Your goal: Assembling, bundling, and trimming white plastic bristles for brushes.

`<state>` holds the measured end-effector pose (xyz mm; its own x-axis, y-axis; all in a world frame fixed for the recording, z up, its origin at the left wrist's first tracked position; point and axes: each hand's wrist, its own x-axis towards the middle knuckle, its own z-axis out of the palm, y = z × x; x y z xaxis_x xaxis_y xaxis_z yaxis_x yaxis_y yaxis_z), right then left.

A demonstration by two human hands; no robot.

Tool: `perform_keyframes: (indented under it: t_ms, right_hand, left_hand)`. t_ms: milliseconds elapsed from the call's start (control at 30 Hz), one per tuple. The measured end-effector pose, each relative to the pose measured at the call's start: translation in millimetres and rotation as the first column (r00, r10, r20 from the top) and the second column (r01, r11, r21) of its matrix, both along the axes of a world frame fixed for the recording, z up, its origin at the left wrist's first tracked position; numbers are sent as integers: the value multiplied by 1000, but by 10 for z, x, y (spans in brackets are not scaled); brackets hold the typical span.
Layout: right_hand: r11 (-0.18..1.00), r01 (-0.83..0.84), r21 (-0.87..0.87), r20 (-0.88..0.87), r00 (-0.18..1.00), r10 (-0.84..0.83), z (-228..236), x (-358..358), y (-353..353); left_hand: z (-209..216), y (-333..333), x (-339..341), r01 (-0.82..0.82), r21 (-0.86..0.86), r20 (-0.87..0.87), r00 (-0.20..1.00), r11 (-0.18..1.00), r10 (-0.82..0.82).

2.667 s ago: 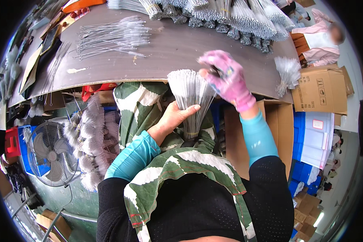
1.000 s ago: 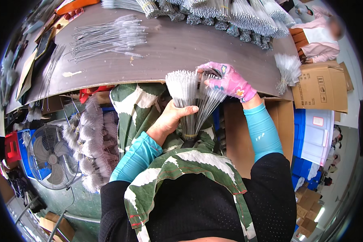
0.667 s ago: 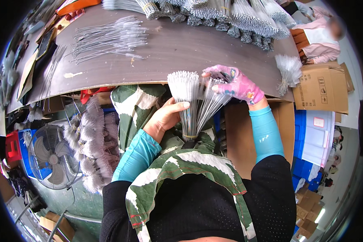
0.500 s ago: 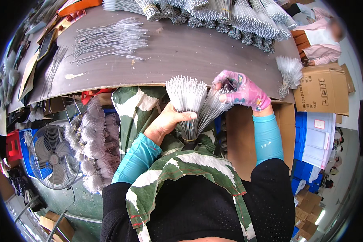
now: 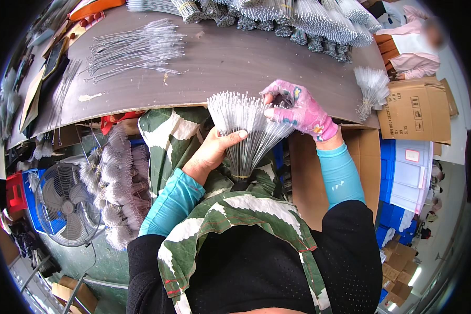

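A fanned bunch of thin wire brushes (image 5: 243, 131) is held upright over the lap, just below the near edge of the brown table (image 5: 235, 68). The stems are gathered tight at the bottom and spread wide at the bristled tips. The bare left hand (image 5: 212, 152) is wrapped around the left side of the fan partway up, thumb laid across the stems. The gloved right hand (image 5: 298, 111) — pink patterned glove — is pinched on a few tips at the fan's right upper edge, fingers closed on them; the two hands are set apart, one low, one high.

Step in hand, as judged: brushes are being sorted or counted off from the bunch, a few stems peeled away at the right side. The next move would seem to call for the left grip to be kept firm near the gathered base, so the fan is not loosened, while the picked stems are drawn clear without others being snagged — the bristles look prone to tangling.

Noted around: loose brushes (image 5: 136, 49) spread on the table's far left, bundled brushes (image 5: 298, 21) stacked along its far edge, a small bundle (image 5: 371, 89) at the right end. A cardboard box (image 5: 418, 110) at right, a floor fan (image 5: 63, 204) at lower left, fluffy brushes (image 5: 115, 188) heaped beside it
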<state>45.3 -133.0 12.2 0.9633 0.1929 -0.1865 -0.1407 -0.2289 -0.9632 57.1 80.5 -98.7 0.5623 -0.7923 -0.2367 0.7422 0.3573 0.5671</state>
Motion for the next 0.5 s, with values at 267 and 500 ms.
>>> perform_keyframes:
  t_ms: [267,500]
  right_hand:
    - [998,58,10,24,998,-58,-42,19,-5]
    - [998,14,61,2,1000,-14,-48,-17,-104]
  left_hand:
    - [74,-43,-41,-52,72,266,964,996,31]
    - [35,-94,-34,-92,120,179,981,988,70]
